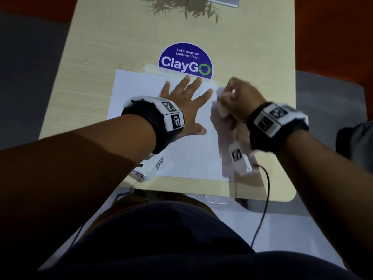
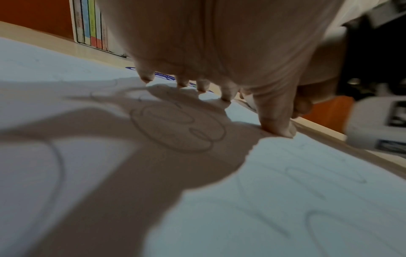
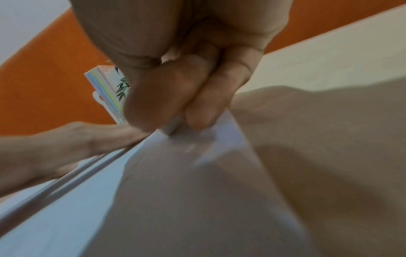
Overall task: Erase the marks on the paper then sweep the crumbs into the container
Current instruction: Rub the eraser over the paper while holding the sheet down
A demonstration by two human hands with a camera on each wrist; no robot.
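On the pale wooden table [image 1: 96, 57] lies one white paper [image 1: 141, 93], looped with faint pencil marks [image 2: 178, 128] — left hand [image 1: 185, 98] pressing it flat, fingers spread wide. Right hand [image 1: 240, 98] pinches one small white eraser [image 3: 173, 126] at the sheet's right edge — blurred.

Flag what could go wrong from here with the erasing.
1. The right hand rubs the eraser at the paper's right edge; a stroke off the edge could catch and crease the sheet.
2. Pencil loops lie under the left hand pressing the paper flat; they could be smudged or missed.
3. The container sits barely visible below the table's near edge, so crumbs may miss it.
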